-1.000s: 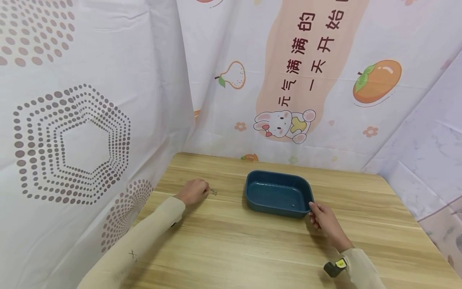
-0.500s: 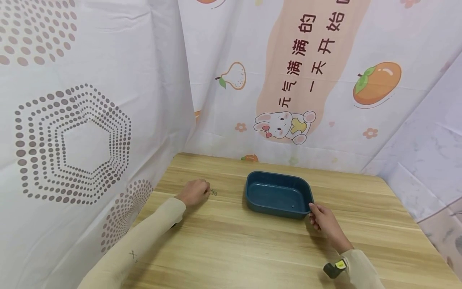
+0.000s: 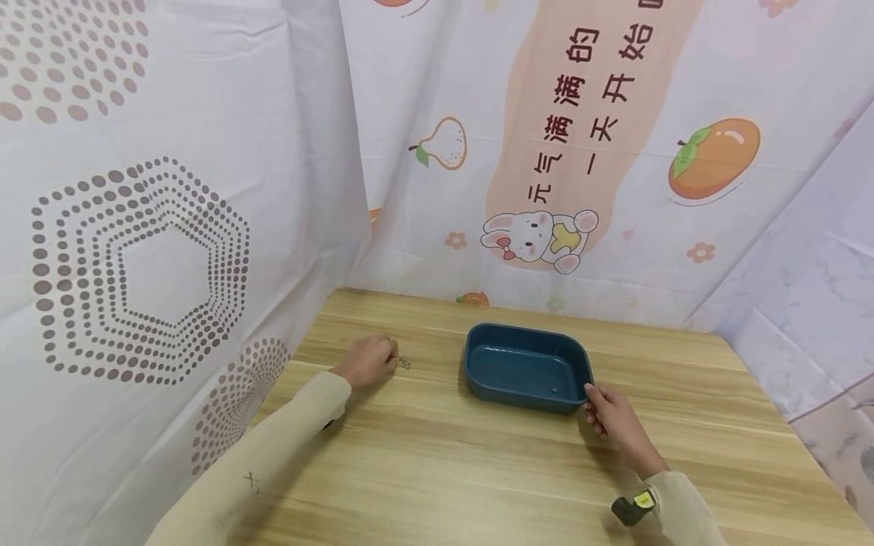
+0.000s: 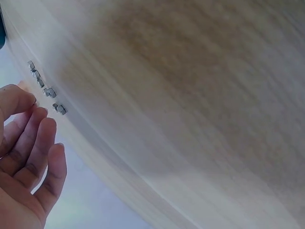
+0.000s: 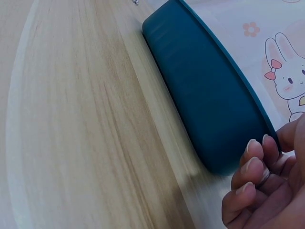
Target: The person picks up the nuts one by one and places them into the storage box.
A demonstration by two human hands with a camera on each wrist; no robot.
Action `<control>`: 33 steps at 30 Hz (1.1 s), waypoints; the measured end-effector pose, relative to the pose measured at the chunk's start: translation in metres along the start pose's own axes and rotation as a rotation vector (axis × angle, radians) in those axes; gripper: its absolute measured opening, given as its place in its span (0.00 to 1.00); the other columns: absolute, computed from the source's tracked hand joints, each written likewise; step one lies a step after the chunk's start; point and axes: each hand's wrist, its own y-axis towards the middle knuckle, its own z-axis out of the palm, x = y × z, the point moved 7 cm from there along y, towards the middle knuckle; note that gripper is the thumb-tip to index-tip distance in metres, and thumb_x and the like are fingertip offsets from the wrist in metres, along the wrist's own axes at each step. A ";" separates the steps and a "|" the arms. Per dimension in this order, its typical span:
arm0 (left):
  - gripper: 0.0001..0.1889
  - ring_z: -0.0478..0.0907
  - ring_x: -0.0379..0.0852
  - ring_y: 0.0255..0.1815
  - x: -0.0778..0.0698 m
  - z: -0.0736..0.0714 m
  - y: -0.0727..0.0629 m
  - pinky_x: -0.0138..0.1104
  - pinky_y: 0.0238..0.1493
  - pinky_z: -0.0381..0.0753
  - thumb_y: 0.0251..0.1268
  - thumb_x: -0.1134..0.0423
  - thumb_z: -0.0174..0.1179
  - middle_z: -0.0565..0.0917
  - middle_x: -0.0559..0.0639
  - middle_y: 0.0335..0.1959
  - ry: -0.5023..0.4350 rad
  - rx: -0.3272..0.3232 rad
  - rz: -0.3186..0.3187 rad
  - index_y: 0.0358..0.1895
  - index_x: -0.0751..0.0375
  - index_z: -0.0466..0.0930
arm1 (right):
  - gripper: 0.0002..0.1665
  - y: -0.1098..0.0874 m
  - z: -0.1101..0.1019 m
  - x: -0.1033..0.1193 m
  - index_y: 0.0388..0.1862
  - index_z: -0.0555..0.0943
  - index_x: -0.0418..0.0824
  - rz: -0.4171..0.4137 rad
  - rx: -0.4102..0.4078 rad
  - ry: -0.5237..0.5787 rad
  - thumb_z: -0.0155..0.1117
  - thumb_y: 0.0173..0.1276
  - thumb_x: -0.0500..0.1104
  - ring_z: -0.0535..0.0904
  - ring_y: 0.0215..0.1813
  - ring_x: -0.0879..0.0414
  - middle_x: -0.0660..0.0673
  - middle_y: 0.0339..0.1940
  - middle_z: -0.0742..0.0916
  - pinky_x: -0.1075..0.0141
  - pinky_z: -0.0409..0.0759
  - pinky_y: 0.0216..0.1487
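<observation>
My left hand point(image 3: 369, 359) is low over the table at the left, beside several small metal nuts point(image 3: 406, 364). In the left wrist view its thumb and index fingertips point(image 4: 29, 101) come together on a tiny bright bit, apparently a nut mostly hidden by them; the other fingers are loosely bent. The loose nuts point(image 4: 49, 92) lie in a short line just past the fingertips. On the right, my right hand point(image 3: 610, 413) pinches the near right corner of a dark blue rectangular box point(image 5: 200, 90), thumb over its rim. A single small nut point(image 3: 554, 390) lies inside.
The wood-grain table point(image 3: 437, 470) extends in front of and around the box. A printed curtain point(image 3: 423, 227) hangs along the back edge, and a dotted white curtain point(image 3: 300, 189) borders the left side.
My left hand shifts very slightly near the nuts, its knuckles a little higher. The right hand and the box keep their place.
</observation>
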 end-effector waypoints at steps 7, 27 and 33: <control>0.06 0.73 0.37 0.24 -0.001 -0.001 0.001 0.31 0.26 0.76 0.69 0.69 0.63 0.83 0.44 0.30 -0.017 -0.004 0.002 0.32 0.57 0.85 | 0.28 -0.001 0.001 0.000 0.39 0.74 0.33 -0.010 -0.004 -0.001 0.45 0.86 0.56 0.70 0.24 0.58 0.47 0.25 0.77 0.67 0.71 0.25; 0.05 0.74 0.36 0.28 -0.014 -0.008 0.007 0.31 0.31 0.79 0.70 0.67 0.62 0.83 0.44 0.31 -0.059 -0.004 0.037 0.34 0.57 0.85 | 0.29 -0.005 0.002 0.003 0.39 0.74 0.32 -0.032 -0.015 -0.007 0.45 0.86 0.57 0.70 0.24 0.58 0.47 0.25 0.77 0.67 0.71 0.26; 0.06 0.76 0.36 0.29 -0.017 -0.009 0.008 0.31 0.30 0.79 0.70 0.65 0.64 0.82 0.42 0.31 -0.057 -0.034 0.050 0.33 0.55 0.85 | 0.29 -0.004 0.001 0.002 0.39 0.74 0.32 -0.025 -0.016 0.001 0.45 0.85 0.57 0.70 0.24 0.58 0.47 0.24 0.77 0.67 0.70 0.25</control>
